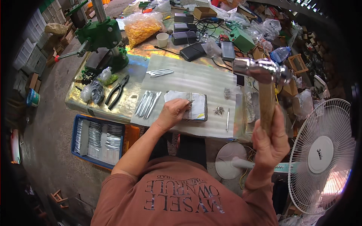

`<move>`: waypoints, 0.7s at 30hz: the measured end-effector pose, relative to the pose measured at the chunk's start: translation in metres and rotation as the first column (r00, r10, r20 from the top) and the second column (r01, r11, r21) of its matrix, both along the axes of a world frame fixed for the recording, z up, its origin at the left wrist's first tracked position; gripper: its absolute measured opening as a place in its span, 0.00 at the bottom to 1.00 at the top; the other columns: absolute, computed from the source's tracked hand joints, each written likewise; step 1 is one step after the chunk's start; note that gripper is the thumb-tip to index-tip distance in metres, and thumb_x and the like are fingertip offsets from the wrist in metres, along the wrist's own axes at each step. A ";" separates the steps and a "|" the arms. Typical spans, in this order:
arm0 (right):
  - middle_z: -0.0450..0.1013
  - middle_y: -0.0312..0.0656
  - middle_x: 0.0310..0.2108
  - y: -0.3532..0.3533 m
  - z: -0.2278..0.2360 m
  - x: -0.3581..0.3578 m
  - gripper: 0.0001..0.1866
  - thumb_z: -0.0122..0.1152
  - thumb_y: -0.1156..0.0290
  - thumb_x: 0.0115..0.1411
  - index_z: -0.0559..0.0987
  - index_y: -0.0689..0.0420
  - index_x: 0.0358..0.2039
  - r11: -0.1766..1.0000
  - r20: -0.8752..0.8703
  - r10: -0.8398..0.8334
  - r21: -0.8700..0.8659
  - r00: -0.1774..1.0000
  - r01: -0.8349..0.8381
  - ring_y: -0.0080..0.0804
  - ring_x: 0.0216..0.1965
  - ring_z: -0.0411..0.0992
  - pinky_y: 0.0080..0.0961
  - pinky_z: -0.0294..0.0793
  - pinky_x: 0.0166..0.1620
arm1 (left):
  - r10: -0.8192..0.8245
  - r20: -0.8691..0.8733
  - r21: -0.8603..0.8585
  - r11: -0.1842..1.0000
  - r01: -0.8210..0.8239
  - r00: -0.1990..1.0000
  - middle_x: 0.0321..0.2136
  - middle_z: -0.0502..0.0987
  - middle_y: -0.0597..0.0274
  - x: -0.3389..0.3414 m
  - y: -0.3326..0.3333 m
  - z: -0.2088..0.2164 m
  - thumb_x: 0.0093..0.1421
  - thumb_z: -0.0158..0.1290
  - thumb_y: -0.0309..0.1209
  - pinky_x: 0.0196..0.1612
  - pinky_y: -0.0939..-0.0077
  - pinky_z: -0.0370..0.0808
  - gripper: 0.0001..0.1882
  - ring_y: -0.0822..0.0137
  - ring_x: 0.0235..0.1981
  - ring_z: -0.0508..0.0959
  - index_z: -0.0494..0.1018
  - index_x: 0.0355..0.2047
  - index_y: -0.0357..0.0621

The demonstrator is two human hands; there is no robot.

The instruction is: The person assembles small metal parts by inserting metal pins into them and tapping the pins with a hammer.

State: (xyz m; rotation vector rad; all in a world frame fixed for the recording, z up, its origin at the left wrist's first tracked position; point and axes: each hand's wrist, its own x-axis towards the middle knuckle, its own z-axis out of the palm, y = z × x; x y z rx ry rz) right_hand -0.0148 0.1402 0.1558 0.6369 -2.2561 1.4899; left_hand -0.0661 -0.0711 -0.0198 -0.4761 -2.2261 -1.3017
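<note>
Wood is filling the right hand [270, 139], whose fingers are wrapping fully around the raised hammer [266, 96]. The left hand [174, 111] is pinching a small piece [190, 101], mostly hidden, at the paper-covered block [198, 108] on the worktop [132, 71]. Clean striking is likely calling for a square hammer face and fingertips well clear. Silver rods [147, 104] are lying left of the block, tiny metal parts [218, 110] right.

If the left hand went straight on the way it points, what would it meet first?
The left hand would probably meet the paper-topped block, whose right part lies just ahead; depth is unclear, so they may already be touching.
</note>
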 end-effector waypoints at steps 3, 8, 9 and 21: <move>0.64 0.45 0.18 -0.011 -0.041 -0.019 0.24 0.54 0.80 0.48 0.68 0.58 0.48 0.850 0.051 0.208 0.484 0.977 -0.206 0.33 0.18 0.63 0.26 0.64 0.25 | -0.003 0.014 -0.027 1.000 0.003 1.000 0.19 0.71 0.56 0.001 0.001 0.003 0.46 0.52 0.20 0.23 0.72 0.68 0.04 0.59 0.21 0.73 0.69 0.23 0.38; 0.65 0.44 0.19 -0.004 -0.022 -0.015 0.23 0.54 0.80 0.48 0.69 0.56 0.48 0.883 0.092 0.205 0.412 0.974 -0.225 0.32 0.18 0.62 0.24 0.64 0.25 | -0.011 0.011 -0.013 1.000 0.011 1.000 0.19 0.71 0.56 0.000 0.000 0.000 0.45 0.52 0.20 0.23 0.72 0.68 0.04 0.59 0.21 0.73 0.69 0.24 0.38; 0.66 0.44 0.19 -0.004 -0.011 -0.015 0.23 0.54 0.81 0.48 0.69 0.58 0.48 0.900 0.050 0.206 0.383 0.977 -0.209 0.30 0.18 0.62 0.23 0.64 0.25 | -0.009 0.035 -0.012 1.000 0.009 0.999 0.20 0.71 0.56 0.001 -0.001 0.000 0.46 0.52 0.21 0.25 0.71 0.68 0.04 0.58 0.22 0.72 0.69 0.24 0.39; 0.64 0.44 0.17 -0.004 -0.045 -0.020 0.23 0.54 0.81 0.48 0.69 0.58 0.47 0.885 0.056 0.179 0.427 0.982 -0.186 0.31 0.17 0.62 0.23 0.63 0.24 | 0.006 0.025 -0.005 1.000 -0.006 1.000 0.20 0.72 0.56 -0.005 0.000 -0.001 0.45 0.53 0.20 0.24 0.72 0.68 0.05 0.59 0.21 0.73 0.69 0.25 0.38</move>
